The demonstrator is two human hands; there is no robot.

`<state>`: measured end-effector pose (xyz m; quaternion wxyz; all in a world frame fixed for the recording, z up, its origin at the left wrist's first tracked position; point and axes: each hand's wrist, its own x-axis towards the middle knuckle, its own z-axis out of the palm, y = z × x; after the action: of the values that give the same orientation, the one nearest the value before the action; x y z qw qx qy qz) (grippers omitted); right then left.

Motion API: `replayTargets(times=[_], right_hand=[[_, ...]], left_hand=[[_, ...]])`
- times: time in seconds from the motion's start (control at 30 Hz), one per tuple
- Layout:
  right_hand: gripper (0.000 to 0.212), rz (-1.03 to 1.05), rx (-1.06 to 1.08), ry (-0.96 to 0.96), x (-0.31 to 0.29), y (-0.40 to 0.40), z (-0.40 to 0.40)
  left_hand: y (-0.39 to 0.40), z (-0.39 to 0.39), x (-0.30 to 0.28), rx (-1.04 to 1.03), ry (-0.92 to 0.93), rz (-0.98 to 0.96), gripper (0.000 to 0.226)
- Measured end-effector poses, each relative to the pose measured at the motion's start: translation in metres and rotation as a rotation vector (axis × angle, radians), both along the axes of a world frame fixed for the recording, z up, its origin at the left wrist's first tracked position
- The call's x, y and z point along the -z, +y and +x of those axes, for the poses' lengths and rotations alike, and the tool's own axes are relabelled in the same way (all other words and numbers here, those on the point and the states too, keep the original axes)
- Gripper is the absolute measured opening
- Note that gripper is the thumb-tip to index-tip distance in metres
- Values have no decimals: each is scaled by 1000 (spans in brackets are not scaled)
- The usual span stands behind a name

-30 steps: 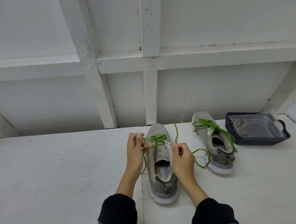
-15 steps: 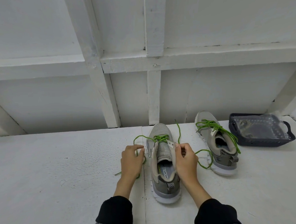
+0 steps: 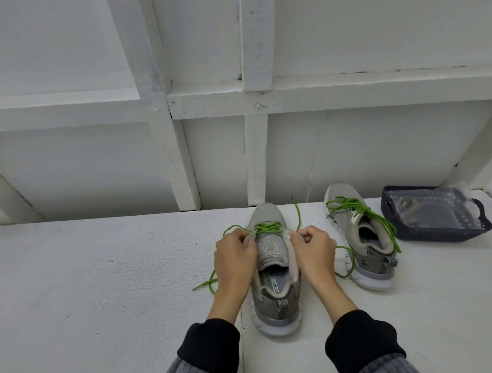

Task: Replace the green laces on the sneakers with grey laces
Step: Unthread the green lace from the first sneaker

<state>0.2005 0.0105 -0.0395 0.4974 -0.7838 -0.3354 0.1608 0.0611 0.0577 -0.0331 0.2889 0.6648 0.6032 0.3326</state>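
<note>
I am leaning over a rough, white-painted bench (image 3: 100, 284) with a grainy, pitted surface. The near sneaker (image 3: 274, 271) is sitting between my wrists, toe pointing away from me: grey knitted mesh upper, smooth padded tongue, thick white foam sole, a zigzag-patterned pull tab at the heel. On its insole I am reading part of a label, "MORY FO"; the rest is hidden by the collar. My left hand (image 3: 235, 262) is pinching the left eyelet flap with curled fingers, and my right hand (image 3: 313, 250) is pinching the right flap the same way. The green lace (image 3: 266, 228), a thin round cord, is crossing only the lowest eyelets, near the toe; its loose ends are trailing out on both sides, one lying on the bench past my left wrist. The second sneaker (image 3: 359, 236) is standing just to the right, its own green lace (image 3: 366, 213) loosened and draping over its side. Beyond it a dark perforated plastic basket (image 3: 393, 222) is holding a crinkled clear bag (image 3: 432, 208).
</note>
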Motion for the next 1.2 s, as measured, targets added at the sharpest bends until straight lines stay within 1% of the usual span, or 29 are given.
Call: replayTargets(times=[0.1, 0.23, 0.37, 0.47, 0.5, 0.57, 0.63, 0.7, 0.77, 0.87, 0.93, 0.97, 1.0, 1.07, 1.13, 1.2], right_hand=[[13, -37, 61, 72, 2, -3, 12], [11, -59, 43, 84, 2, -4, 14], [11, -28, -77, 49, -6, -2, 13], [6, 48, -194, 19, -16, 4, 11], [4, 68, -225, -11, -19, 8, 10], [8, 58, -327, -109, -24, 18, 6], [14, -26, -486, -236, -26, 29, 0], [18, -149, -591, -351, -23, 35, -6], [21, -232, -636, -430, -21, 38, -9], [23, -281, -671, -556, -19, 41, -12], [21, -342, -687, -645, -18, 43, -13], [17, -355, -688, -641, -17, 44, -13], [14, -338, -681, -594, -15, 44, -13], [8, -219, -611, -409, -14, 44, -13], [8, -36, -437, -210, -15, 41, -11], [10, 146, -199, -76, -18, 34, -7]], left_hand=[[4, -10, 1, -22, -87, -41, 16], [5, -13, 3, -30, -141, -77, 13], [1, -11, 4, 13, -240, -95, 15], [-6, -8, 6, -11, -310, -98, 14], [-9, -7, 7, -29, -324, -101, 13], [-12, -4, 8, -70, -352, -122, 12], [-13, -2, 8, -103, -372, -144, 11], [-13, -1, 9, -122, -382, -164, 11], [-12, -1, 11, -131, -388, -173, 12], [-11, -1, 13, -143, -393, -183, 12], [-11, 0, 14, -147, -396, -185, 12], [-11, 0, 14, -151, -400, -185, 12], [-11, 1, 14, -157, -409, -184, 13], [-12, 1, 14, -164, -419, -184, 13], [-13, 1, 14, -168, -415, -179, 13], [-14, 0, 13, -168, -420, -174, 13]])
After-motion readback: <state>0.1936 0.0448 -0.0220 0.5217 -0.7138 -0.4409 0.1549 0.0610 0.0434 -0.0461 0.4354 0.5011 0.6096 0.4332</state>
